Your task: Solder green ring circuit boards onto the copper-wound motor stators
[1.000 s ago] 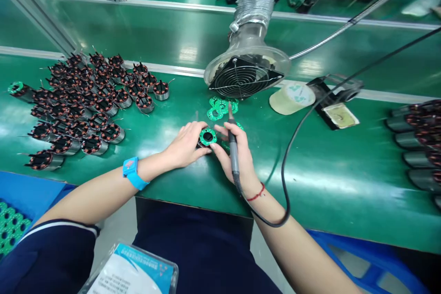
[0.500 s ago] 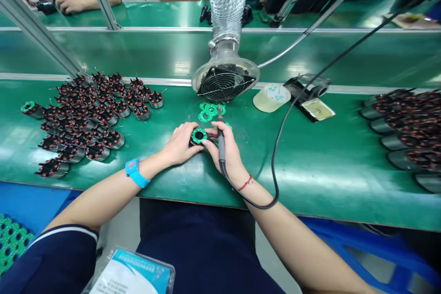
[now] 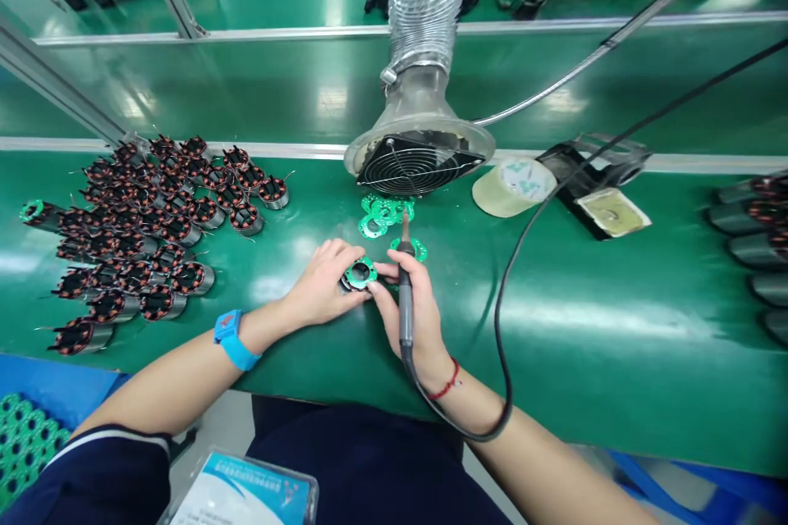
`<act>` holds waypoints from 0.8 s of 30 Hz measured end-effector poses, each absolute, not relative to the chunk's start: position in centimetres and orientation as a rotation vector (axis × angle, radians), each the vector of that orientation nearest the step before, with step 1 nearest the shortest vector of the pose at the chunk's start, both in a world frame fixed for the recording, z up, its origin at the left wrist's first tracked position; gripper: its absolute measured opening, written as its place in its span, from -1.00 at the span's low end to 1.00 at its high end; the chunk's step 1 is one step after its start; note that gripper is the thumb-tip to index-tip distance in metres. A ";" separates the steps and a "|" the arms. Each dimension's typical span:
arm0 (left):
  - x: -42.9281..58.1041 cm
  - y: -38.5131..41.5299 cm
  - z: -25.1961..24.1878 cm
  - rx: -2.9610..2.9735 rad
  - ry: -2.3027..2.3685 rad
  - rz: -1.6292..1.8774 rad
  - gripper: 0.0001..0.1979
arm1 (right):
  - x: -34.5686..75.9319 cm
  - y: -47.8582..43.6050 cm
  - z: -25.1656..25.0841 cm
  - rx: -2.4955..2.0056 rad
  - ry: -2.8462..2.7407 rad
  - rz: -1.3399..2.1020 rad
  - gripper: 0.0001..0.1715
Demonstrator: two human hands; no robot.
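Note:
My left hand (image 3: 323, 283) is closed round the side of a motor stator, which has a green ring board (image 3: 360, 271) on its top. In my right hand (image 3: 419, 316) is a soldering iron (image 3: 405, 303), its tip pointing away from me over the bench. The thumb and a finger of that hand also touch the right edge of the ring board. Just beyond the hands lie loose green ring boards (image 3: 373, 225), one of them partly behind the iron. Many copper-wound stators (image 3: 163, 303) stand in a group at the left.
A fan hood (image 3: 422, 156) on a silver duct hangs beyond my hands. A solder roll (image 3: 514, 187) and an iron stand with a yellow sponge (image 3: 612, 213) are right of it. The iron's black cable loops over my right forearm. More stators stand far right; a person's hand shows upper left.
The view has shifted, so the bench and my hands appear lower and the right-hand stators farther right. Both hands keep their hold on the stator and the iron.

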State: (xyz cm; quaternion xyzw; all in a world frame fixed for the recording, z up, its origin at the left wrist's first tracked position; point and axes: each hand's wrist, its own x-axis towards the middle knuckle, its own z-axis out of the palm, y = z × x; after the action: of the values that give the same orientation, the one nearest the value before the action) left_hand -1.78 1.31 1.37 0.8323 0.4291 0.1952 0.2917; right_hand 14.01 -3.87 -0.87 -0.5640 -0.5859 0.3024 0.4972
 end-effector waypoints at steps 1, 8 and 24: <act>-1.9 1.5 1.4 2.218 1.093 0.517 -0.63 | 14.1 -3.8 -0.9 -1.358 -1.452 0.713 -0.46; -2.1 1.0 0.4 2.062 1.071 0.697 -0.47 | 14.4 -3.2 -0.7 -1.390 -1.662 0.639 -0.48; -2.2 -0.1 1.0 1.871 1.048 0.708 -0.41 | 14.2 -3.1 -1.1 -1.436 -1.658 0.481 -0.50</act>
State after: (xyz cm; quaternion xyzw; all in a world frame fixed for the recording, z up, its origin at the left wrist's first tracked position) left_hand -2.18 -0.14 0.96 0.7491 0.4194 0.2833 0.4275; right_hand 14.20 -3.14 -1.06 -0.5763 -0.6655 0.1930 0.4332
